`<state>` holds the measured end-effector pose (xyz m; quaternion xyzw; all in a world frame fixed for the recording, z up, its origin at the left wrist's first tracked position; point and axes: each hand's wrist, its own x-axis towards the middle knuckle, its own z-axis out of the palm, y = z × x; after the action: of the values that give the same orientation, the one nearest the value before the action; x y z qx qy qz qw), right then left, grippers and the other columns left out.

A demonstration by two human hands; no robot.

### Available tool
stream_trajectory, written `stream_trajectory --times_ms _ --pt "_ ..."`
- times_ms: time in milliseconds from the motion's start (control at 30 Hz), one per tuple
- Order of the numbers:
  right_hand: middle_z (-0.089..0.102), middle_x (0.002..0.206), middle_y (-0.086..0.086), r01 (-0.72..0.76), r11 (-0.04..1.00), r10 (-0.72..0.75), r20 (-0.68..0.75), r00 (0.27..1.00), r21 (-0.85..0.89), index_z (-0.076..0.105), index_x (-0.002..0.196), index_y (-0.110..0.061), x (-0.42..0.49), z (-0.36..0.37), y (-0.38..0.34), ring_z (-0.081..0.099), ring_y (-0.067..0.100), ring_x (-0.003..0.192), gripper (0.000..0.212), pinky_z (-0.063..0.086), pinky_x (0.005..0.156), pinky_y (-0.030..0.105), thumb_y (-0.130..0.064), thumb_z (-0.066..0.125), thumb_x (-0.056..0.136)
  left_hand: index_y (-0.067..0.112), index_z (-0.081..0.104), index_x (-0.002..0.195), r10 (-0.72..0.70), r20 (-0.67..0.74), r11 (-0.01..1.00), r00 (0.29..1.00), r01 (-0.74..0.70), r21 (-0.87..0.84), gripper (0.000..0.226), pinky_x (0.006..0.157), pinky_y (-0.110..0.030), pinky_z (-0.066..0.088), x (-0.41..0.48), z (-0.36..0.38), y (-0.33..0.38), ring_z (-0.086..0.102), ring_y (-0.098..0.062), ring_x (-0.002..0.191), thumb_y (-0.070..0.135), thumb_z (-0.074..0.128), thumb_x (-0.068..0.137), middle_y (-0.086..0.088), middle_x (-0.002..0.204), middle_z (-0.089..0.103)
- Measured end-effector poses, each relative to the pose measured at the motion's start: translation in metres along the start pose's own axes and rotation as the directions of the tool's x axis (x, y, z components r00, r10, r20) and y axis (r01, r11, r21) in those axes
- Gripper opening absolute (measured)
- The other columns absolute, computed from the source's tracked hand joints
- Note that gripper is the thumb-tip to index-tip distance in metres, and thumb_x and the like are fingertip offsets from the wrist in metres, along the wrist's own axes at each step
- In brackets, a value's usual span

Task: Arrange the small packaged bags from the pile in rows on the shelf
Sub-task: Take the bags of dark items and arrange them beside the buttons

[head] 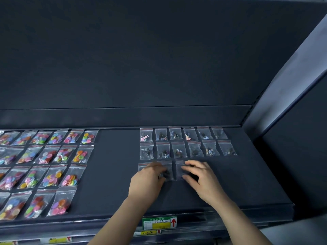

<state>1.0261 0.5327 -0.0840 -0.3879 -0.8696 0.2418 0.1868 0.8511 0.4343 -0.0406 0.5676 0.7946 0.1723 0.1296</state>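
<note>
Two rows of small clear bags with dark trinkets [187,141] lie on the dark shelf [113,174], right of centre. Below them a third row starts at the left: one bag [142,166] shows beside my left hand, then a second bag [168,171] and a third bag [180,169]. My left hand [148,181] rests on the second bag, its fingers over it. My right hand [200,177] pinches the third bag between thumb and fingers. The hands are blurred. No loose pile is in view.
Several rows of clear bags with coloured buttons [44,167] fill the shelf's left side. The shelf's back wall [123,117] rises behind the rows and a side panel [283,112] closes the right. A green and yellow label [159,222] sits on the front edge.
</note>
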Motion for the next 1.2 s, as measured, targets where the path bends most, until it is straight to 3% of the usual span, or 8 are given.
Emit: stream_trajectory --times_ms 200,233,300,367,467,733,1067,1200 --pt "0.055 0.126 -0.016 -0.042 0.995 0.045 -0.028 0.999 0.093 0.068 0.117 -0.024 -0.002 -0.007 -0.006 0.047 0.002 0.112 0.029 0.031 0.094 0.01 -0.029 0.065 0.089 0.034 0.062 0.118 -0.122 0.041 0.95 0.992 0.129 -0.286 0.03 0.081 -0.021 0.047 -0.002 -0.008 0.002 0.059 -0.004 0.098 0.037 0.062 0.088 0.014 0.125 0.058" --pt "0.057 0.122 -0.018 -0.068 0.984 0.077 -0.048 0.996 0.162 0.069 0.114 -0.025 -0.003 -0.011 -0.009 0.049 -0.001 0.11 0.026 0.033 0.092 0.007 -0.027 0.065 0.089 0.031 0.064 0.116 -0.195 0.082 0.825 0.977 0.209 -0.525 0.027 0.073 -0.02 0.048 -0.001 -0.014 0.004 0.059 -0.003 0.084 0.035 0.063 0.089 0.007 0.116 0.064" --pt "0.065 0.105 -0.015 -0.148 0.919 0.169 -0.027 0.985 0.365 0.072 0.103 -0.025 -0.006 -0.022 -0.021 0.058 -0.002 0.097 0.016 0.042 0.084 0.009 -0.022 0.067 0.088 0.024 0.067 0.112 -0.25 0.317 0.245 0.915 0.376 -0.893 0.022 0.055 -0.019 0.042 0.002 -0.027 0.009 0.051 -0.006 0.06 0.021 0.055 0.093 -0.005 0.094 0.065" --pt "0.072 0.09 -0.006 -0.247 0.791 0.231 0.101 0.968 0.559 0.073 0.094 -0.023 -0.008 -0.034 -0.036 0.065 0.002 0.084 0.009 0.05 0.077 0.017 -0.02 0.067 0.088 0.012 0.064 0.113 -0.155 0.406 -0.206 0.901 0.372 -0.905 0.034 0.055 -0.022 0.04 0.007 -0.034 0.012 0.048 -0.01 0.058 0.003 0.044 0.087 -0.004 0.091 0.063" --pt "0.074 0.088 0.008 -0.338 0.631 0.216 0.261 0.941 0.698 0.071 0.093 -0.014 -0.011 -0.043 -0.056 0.068 0.016 0.08 0.011 0.054 0.075 0.027 -0.022 0.066 0.088 0.007 0.059 0.119 -0.065 0.386 -0.413 0.92 0.327 -0.85 0.048 0.069 -0.025 0.047 0.014 -0.034 0.018 0.055 -0.012 0.068 -0.01 0.035 0.081 -0.005 0.09 0.062" --pt "0.073 0.078 0.008 -0.391 0.487 0.259 0.299 0.918 0.781 0.069 0.092 -0.005 -0.009 -0.047 -0.07 0.067 0.019 0.071 0.01 0.055 0.07 0.029 -0.005 0.071 0.083 0.005 0.058 0.124 -0.101 0.31 -0.372 0.945 0.253 -0.893 0.048 0.101 -0.037 0.045 0.008 -0.026 0.041 0.06 -0.026 0.116 -0.015 0.032 0.089 -0.017 0.122 0.064" --pt "0.072 0.082 0.018 -0.466 0.409 0.29 0.373 0.882 0.785 0.061 0.098 0.002 -0.011 -0.05 -0.073 0.07 0.027 0.072 0.023 0.058 0.068 0.034 -0.008 0.073 0.081 0.006 0.058 0.125 -0.079 0.287 -0.304 0.955 0.251 -0.919 0.043 0.107 -0.037 0.039 0.005 -0.02 0.048 0.059 -0.021 0.119 -0.01 0.033 0.094 -0.012 0.123 0.065" --pt "0.069 0.081 0.014 -0.398 0.428 0.332 0.268 0.904 0.812 0.062 0.093 0.0 -0.007 -0.053 -0.069 0.067 0.022 0.072 0.021 0.056 0.066 0.027 0.001 0.075 0.076 0.012 0.058 0.125 -0.07 0.244 -0.106 0.967 0.236 -0.966 0.033 0.099 -0.035 0.045 0.003 -0.019 0.039 0.062 -0.016 0.115 0.001 0.05 0.094 -0.006 0.121 0.067"
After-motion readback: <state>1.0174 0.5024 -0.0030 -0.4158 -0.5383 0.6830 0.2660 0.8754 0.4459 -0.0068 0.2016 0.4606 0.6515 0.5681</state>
